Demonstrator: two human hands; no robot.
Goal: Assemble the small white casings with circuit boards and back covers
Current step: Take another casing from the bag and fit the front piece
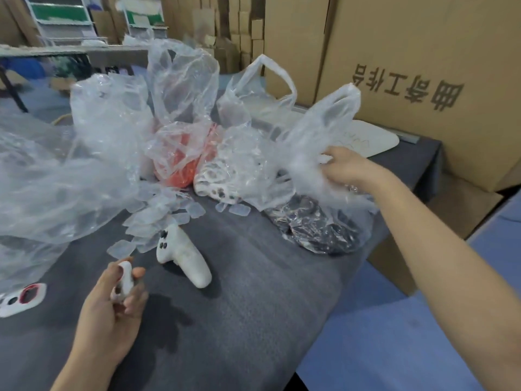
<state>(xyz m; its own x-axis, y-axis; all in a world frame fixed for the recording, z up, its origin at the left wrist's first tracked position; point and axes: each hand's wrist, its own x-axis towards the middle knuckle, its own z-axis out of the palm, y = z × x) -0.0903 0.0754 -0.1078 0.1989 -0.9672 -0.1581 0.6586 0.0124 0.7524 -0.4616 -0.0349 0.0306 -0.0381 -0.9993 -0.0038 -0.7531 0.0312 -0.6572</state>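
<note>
Progress early: one white unit [183,256], apparently assembled, lies at centre. Left hand [112,303] at 7 o'clock pinches a white casing [124,280]; right hand [345,165] at 2 o'clock clutches a clear bag [324,122]. Casing judged unfilled and unclosed.

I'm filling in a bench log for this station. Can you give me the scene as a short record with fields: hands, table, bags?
left hand: holds a small white casing
right hand: grips a clear bag
table: covered in grey cloth
controller: white, lies on the cloth, untouched
pads: translucent, scattered loose
bagged: red parts, white shells, dark parts
left edge: white cover with a red-rimmed hole
</note>
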